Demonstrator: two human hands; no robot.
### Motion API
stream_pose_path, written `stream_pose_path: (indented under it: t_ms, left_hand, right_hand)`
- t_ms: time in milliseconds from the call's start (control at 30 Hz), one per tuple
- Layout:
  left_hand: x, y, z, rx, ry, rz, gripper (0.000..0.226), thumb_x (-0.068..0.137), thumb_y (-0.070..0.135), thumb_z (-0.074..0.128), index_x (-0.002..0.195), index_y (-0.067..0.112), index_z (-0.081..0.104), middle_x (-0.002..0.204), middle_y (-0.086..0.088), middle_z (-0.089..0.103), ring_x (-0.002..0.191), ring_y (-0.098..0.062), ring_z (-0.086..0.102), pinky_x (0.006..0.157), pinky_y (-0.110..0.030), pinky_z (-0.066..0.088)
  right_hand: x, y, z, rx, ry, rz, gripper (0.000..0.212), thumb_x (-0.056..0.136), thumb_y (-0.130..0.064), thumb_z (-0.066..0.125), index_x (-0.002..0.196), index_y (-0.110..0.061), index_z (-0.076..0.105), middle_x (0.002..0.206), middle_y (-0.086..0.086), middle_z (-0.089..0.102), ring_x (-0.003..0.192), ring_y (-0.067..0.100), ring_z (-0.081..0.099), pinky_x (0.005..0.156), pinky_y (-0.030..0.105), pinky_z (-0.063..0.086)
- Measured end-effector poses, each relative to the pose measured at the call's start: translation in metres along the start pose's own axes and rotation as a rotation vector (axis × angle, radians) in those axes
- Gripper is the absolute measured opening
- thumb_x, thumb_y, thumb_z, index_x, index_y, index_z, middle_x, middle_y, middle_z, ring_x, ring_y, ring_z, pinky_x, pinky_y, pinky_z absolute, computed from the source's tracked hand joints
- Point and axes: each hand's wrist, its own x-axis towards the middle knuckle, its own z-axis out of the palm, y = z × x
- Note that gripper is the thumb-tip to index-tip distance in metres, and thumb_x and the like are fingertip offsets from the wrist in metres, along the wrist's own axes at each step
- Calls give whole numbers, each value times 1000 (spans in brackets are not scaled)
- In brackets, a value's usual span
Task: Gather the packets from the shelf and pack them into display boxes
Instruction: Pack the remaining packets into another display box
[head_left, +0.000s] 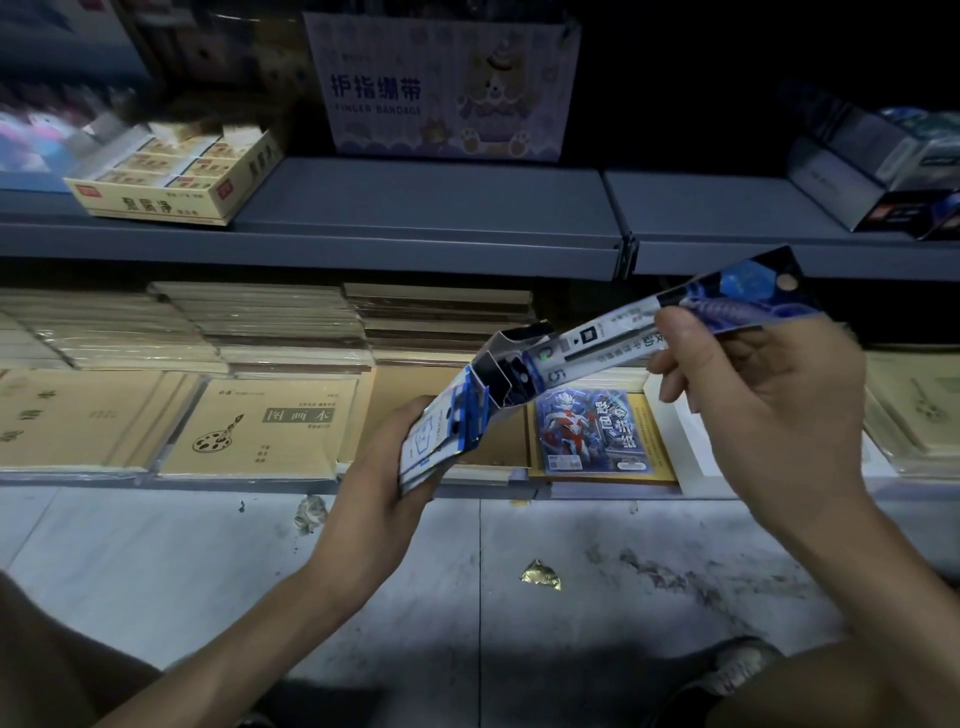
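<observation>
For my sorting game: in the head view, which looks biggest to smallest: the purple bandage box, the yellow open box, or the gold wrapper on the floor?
1. purple-and-white cardboard bandage box
2. yellow open cardboard box
3. crumpled gold foil wrapper, nearer the camera yet clearly smallest

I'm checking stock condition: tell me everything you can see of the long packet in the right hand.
The long packet is flat and glossy, white with black print along its middle, blue artwork and a round hole at its far end. It tilts up to the right, pinched by the right hand; its lower end reaches the open box.
</observation>
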Motion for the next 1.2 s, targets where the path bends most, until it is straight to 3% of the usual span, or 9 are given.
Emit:
stream_pose_path:
  t_ms: [100, 300, 367, 467, 567, 667, 833, 1000, 1200]
  left_hand:
    - [0, 2, -2, 21, -22, 20, 57, 98, 1, 64, 142, 33, 50, 131, 23, 59, 123, -5, 58, 97, -18, 46]
    - [0, 8, -3, 14, -38, 34, 56, 100, 8, 64, 134, 49, 47, 127, 23, 61, 120, -6, 59, 95, -17, 47]
    - [-1, 6, -1, 2, -38, 24, 51, 100, 12, 64, 135, 46, 48, 126, 21, 61, 119, -6, 60, 95, -19, 48]
    - [-1, 1, 0, 19, -74, 23, 47, 100, 10, 63, 139, 34, 52, 129, 13, 62, 120, -15, 60, 99, -35, 50]
    - [-1, -2, 0, 31, -94, 28, 47, 99, 7, 62, 140, 28, 52, 130, 9, 62, 120, -20, 60, 99, -41, 50]
    - [0, 0, 1, 35, -74, 28, 49, 99, 8, 64, 141, 30, 51, 130, 12, 61, 121, -17, 59, 100, -38, 50]
    - [0, 2, -1, -16, -40, 17, 52, 99, 6, 65, 142, 30, 51, 133, 19, 60, 125, -10, 58, 101, -24, 48]
    - [-1, -1, 0, -9, -33, -3, 53, 98, 3, 66, 144, 24, 51, 135, 17, 60, 127, -11, 58, 103, -31, 49]
    - [-1, 1, -1, 37, 2, 27, 70, 94, -9, 64, 140, 41, 48, 135, 21, 58, 127, -11, 57, 102, -31, 49]
  right_hand:
    - [2, -1, -2, -41, -29, -52, 30, 100, -22, 63, 76, -7, 69, 68, -5, 68, 62, 6, 67, 64, 5, 44]
    - [3, -2, -3, -90, -60, -154, 25, 100, -25, 64, 75, -20, 64, 70, -15, 65, 68, -4, 67, 70, 4, 43]
    - [2, 0, -1, -97, -51, -150, 29, 100, -26, 65, 72, -20, 65, 66, -16, 65, 66, -2, 67, 70, 8, 45]
    - [-1, 2, 4, -145, -19, -116, 39, 101, -31, 67, 64, -19, 65, 64, -20, 66, 66, 1, 70, 73, 22, 52]
    - [-3, 3, 8, -160, 34, -81, 40, 100, -30, 69, 67, -8, 68, 63, -17, 67, 65, 5, 70, 70, 29, 54]
    - [-1, 2, 5, -80, 80, -55, 30, 100, -23, 70, 77, -3, 69, 66, -11, 68, 61, 6, 70, 60, 27, 54]
    - [1, -1, 2, -71, 98, -32, 27, 101, -21, 69, 82, -2, 68, 69, -11, 68, 59, 5, 68, 59, 25, 52]
    - [-2, -1, 4, -126, 90, -56, 31, 101, -29, 67, 82, -4, 67, 70, -16, 68, 61, 5, 70, 64, 38, 56]
    - [-6, -2, 8, -75, 119, 32, 34, 100, -31, 66, 82, -2, 67, 65, -4, 70, 54, 12, 68, 61, 48, 55]
